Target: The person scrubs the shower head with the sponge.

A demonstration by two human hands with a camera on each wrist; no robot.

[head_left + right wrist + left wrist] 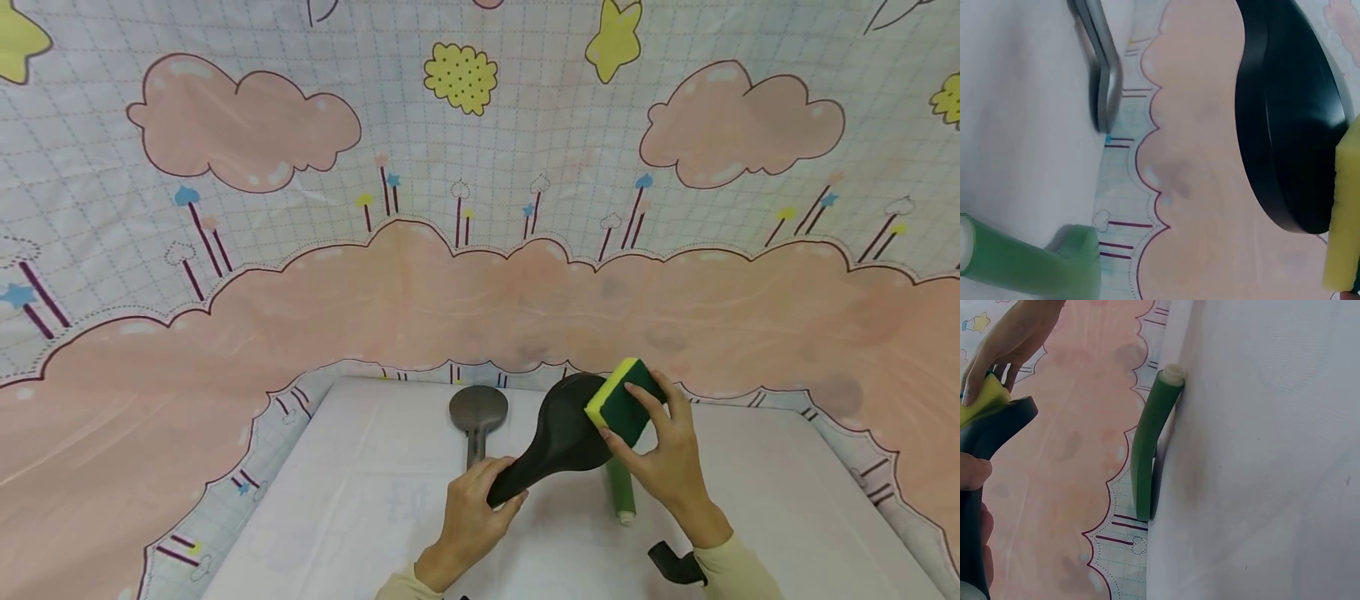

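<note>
Head view shows the left hand [468, 521] with fingers wrapped round the handle of a black paddle [558, 437], lifted at a slant above the middle of the tabletop [360, 517], its broad end towards the far edge. The right hand [667, 458] pinches a sponge [622, 400], yellow side against the paddle's broad end, green side under the fingertips. A grey paddle [477, 417] lies flat near the far edge, left of the black one, and a green tube [620, 492] lies below the right hand. A patterned cloth [480, 292] rises behind. By the look of it, the scrubbing step is in hand; the next move likely calls for firm strokes along the face while the left hand keeps the handle steady.
</note>
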